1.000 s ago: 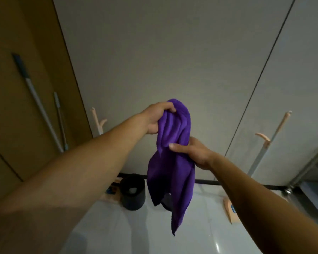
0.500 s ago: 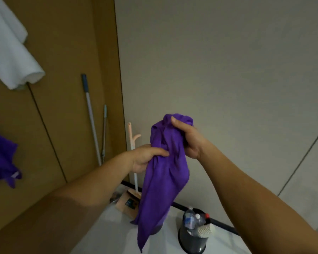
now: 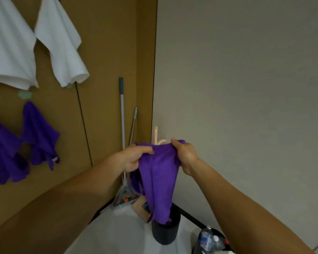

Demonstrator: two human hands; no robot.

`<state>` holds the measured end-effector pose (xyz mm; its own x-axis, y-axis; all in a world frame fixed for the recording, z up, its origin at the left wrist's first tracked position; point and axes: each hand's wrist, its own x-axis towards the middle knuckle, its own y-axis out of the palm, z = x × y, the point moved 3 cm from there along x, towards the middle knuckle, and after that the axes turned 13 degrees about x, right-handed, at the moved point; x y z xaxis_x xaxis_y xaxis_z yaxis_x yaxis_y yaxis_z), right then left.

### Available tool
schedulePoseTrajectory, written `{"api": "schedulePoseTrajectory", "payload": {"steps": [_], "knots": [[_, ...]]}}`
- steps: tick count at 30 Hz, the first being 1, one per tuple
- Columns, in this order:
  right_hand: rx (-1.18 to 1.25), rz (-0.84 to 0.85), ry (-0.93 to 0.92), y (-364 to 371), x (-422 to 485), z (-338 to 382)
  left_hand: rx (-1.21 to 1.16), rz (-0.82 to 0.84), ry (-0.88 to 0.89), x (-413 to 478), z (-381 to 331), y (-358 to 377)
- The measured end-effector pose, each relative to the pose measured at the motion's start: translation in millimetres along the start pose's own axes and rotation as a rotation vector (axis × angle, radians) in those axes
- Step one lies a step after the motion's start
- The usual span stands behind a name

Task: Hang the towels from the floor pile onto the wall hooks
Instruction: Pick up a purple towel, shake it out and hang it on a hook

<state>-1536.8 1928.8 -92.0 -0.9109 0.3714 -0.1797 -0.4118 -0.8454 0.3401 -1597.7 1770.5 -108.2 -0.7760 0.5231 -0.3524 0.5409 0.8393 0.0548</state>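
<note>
my left hand (image 3: 136, 158) and right hand (image 3: 185, 155) pinch the soft, light purple towel's (image 3: 159, 178) top edge; hooks at ten o'clock.

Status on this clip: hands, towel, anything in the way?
Left hand and right hand both grip the purple towel by its top edge. Towel not yet hung. Hung towels at left; nothing visibly blocking.

Pretty dim in here, just soft flat light and faint shadows. My forearms (image 3: 72, 208) go murky near the bottom edge. The white towels (image 3: 61, 44) far left are smeared with blur, the purple towel (image 3: 158, 173) I'm gripping looks sharper, and the wide lens bows the wall corner (image 3: 155, 52)
</note>
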Motion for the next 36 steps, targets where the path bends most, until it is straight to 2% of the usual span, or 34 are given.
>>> {"api": "schedulePoseTrajectory", "payload": {"steps": [2,5,9,11,13,15,18,21,25,28,30,33,36], "knots": [[0.004,0.010,-0.022,17.5,6.8,4.5,0.108,0.050,-0.099,-5.6,6.6,-22.7],[0.153,0.081,0.029,45.3,15.8,9.3,0.244,0.077,-0.135,-14.7,4.0,-51.0],[0.212,0.354,0.190,93.6,13.9,-5.1,0.121,0.023,-0.054,-20.0,-7.6,-81.4],[0.176,0.470,0.212,114.9,11.2,-17.6,0.081,0.026,-0.046,-21.9,-7.0,-92.9],[0.111,0.543,0.188,131.2,13.2,-24.6,0.000,0.001,-0.027,-24.9,-4.9,-107.8],[0.089,0.536,0.160,141.4,18.6,-26.4,-0.117,-0.048,0.004,-28.1,-2.6,-128.7],[0.037,0.473,0.145,151.1,30.0,-30.2,-0.215,-0.169,0.031,-32.6,0.9,-163.4],[0.053,0.417,0.103,161.3,41.9,-40.9,-0.047,-0.416,0.030,-38.9,5.3,-195.5],[0.311,0.256,0.106,163.0,65.6,-49.0,-0.005,-0.640,0.024,-53.0,12.1,-236.6],[0.499,0.305,0.212,164.2,82.9,-42.5,-0.016,-0.771,0.024,-63.5,15.1,-266.4],[0.453,0.422,0.254,167.7,91.8,-37.7,-0.039,-0.827,0.034,-68.5,13.1,-278.0],[0.241,0.532,0.259,172.7,104.4,-35.2,-0.109,-0.889,0.068,-74.3,9.5,-288.5],[0.067,0.519,0.225,173.9,121.4,-27.9,-0.075,-0.957,0.096,-76.1,3.7,-292.8]]}}
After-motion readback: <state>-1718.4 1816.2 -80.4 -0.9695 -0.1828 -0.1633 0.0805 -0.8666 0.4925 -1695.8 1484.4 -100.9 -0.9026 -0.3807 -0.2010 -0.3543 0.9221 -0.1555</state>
